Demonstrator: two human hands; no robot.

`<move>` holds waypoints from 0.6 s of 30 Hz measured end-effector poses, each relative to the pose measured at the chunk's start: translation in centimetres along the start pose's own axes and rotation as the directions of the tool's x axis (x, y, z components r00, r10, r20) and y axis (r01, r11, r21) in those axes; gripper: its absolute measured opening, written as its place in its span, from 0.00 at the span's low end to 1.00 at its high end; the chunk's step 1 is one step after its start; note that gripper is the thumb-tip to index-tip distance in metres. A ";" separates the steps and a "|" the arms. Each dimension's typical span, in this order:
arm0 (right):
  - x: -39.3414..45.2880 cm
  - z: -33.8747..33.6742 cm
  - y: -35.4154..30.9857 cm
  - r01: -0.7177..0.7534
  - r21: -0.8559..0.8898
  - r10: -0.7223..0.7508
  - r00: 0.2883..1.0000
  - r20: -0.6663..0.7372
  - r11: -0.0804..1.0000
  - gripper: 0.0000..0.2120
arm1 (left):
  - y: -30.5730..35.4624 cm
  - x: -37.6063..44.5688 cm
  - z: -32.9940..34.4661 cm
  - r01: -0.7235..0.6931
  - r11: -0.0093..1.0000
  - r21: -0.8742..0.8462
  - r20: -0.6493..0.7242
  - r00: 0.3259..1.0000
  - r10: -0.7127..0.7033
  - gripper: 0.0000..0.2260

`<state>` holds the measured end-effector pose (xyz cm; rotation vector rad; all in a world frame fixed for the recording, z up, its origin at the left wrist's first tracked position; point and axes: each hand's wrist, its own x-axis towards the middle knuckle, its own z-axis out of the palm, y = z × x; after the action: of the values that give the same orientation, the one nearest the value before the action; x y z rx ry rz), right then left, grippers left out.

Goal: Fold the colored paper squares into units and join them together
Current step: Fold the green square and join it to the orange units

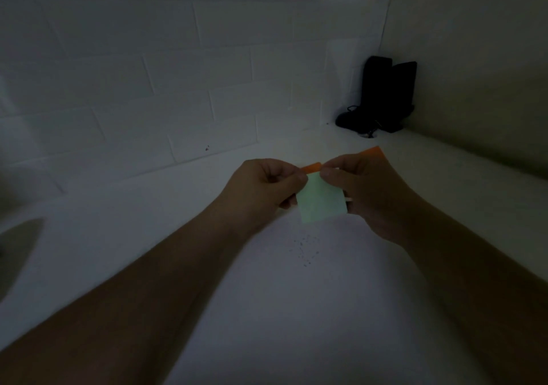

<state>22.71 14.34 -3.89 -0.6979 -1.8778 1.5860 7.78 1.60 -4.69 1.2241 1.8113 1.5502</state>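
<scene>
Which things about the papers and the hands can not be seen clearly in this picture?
- Orange paper, head view: mostly hidden behind both hands; its fold state is unclear.
- Green paper: side edges covered by the left hand and right hand; creases lost in dim light.
- Whether the two papers are joined: hidden by the fingertips.
- Black objects in the corner: too dark to identify.

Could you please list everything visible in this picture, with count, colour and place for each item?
green paper: one, pale green, held up between both hands above the table.
orange paper: one, orange, behind the green paper's top edge; it shows again past the right hand.
dark objects: two, black, upright in the far right corner, with a cable at their base.
table: one, white, with dark specks near the middle.
wall: white brick pattern, behind the table.
left hand: one, grip on the papers' left side.
right hand: one, grip on the papers' right side.
</scene>
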 end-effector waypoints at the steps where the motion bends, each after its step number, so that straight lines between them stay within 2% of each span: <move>1: 0.0 0.0 0.0 -0.010 0.013 0.010 1.000 0.004 1.000 0.04 | -0.1 0.0 0.0 -0.004 1.000 -0.001 0.007 1.000 0.004 0.06; 9: 0.0 -0.2 0.1 -0.031 0.060 0.029 0.999 0.034 0.998 0.04 | -0.4 0.4 -0.4 0.005 1.000 -0.009 0.000 1.000 -0.005 0.07; 14: -0.2 -0.5 -0.2 -0.003 0.125 0.003 1.000 0.003 0.992 0.03 | -0.2 0.5 -0.7 0.016 1.000 -0.013 0.017 1.000 -0.016 0.08; 18: -0.1 -0.4 -0.1 -0.027 0.106 0.028 1.000 -0.006 0.994 0.05 | -0.2 0.4 -0.6 0.014 1.000 -0.016 0.038 0.999 -0.013 0.07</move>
<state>23.07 14.57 -3.75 -0.6852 -1.7717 1.6842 7.03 1.64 -4.65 1.2233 1.7761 1.5216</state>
